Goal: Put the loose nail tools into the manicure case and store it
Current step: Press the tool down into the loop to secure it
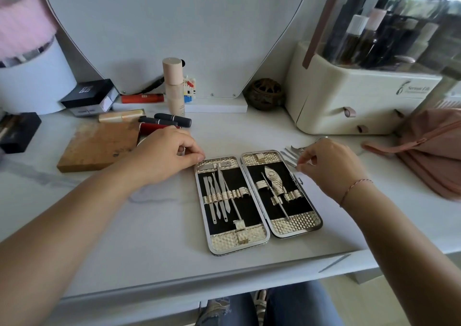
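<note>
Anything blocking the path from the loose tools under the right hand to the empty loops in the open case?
Nothing visible. The loose tools lie just beyond the manicure case's right half, the right hand already pinching one. The empty loops sit uncovered.

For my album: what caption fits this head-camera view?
Left hand steadies the open manicure case while the right hand reaches the loose nail tools.

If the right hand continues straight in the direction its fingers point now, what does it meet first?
The right hand points left and slightly down, so it would probably first meet the right rim of the open manicure case, just beside its fingertips. Depth is unclear.
</note>
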